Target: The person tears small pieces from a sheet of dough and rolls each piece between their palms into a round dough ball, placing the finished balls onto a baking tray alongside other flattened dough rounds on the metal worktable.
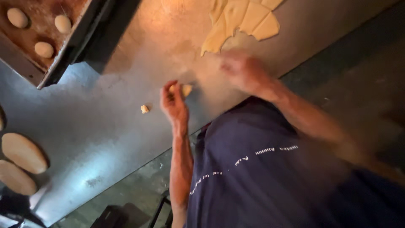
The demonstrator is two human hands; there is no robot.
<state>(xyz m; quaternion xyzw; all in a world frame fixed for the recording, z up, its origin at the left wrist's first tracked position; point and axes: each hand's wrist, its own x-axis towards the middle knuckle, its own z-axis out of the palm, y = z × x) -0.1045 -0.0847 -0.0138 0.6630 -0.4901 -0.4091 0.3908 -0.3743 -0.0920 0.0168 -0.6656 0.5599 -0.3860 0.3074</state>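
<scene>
The person stands at the near edge of a metal worktable [105, 139], dusted with flour in its middle. The left hand [174, 103] is close to that near edge, its fingers curled together and pinching a small piece of dough [185, 89] that sticks out from the fingertips just above the tabletop. The right hand [242, 71] hovers farther in over the floured patch, blurred by movement; whether its fingers are spread or closed cannot be told, and nothing can be made out in its grasp. Just beyond the right hand, toward the far edge of the table, lies a flat sheet of pale dough cut into angular pieces [242, 19]. A tiny scrap of dough [144, 109] sits alone on the bare metal, near the left hand and on its outer side. At the far left corner, a baking tray [25, 63] holds three rounded dough balls [44, 49]. Along the left edge of the table, well apart from both hands, lie oval flat loaves [23, 153]. The person wears a dark blue shirt [261, 177].
</scene>
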